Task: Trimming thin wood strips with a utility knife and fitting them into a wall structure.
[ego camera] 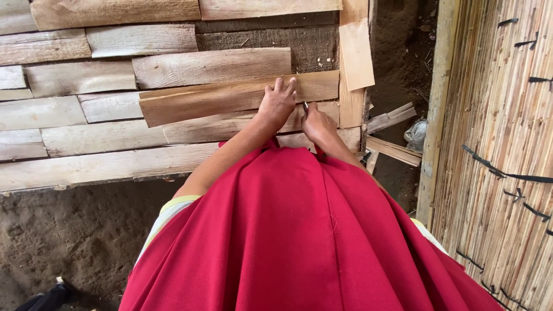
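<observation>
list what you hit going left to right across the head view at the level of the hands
stacked wooden slats → long brown slat → left hand pressing on it → right hand with a small dark tool → upright plank → dirt floor → wooden post → bamboo screen

A wall of rough, overlapping wooden slats (pixel 115 75) in pale grey and tan filled the upper left, with darker weathered boards (pixel 271 43) showing behind the gaps. Below it lay a floor of dark, packed earth (pixel 75 230), which also showed in a narrow strip on the far side, where loose wood offcuts (pixel 391 118) lay. To the right stood a pale wooden post (pixel 439 103) and a screen of split bamboo (pixel 507 150) laced with black ties, all under soft, even daylight.
</observation>
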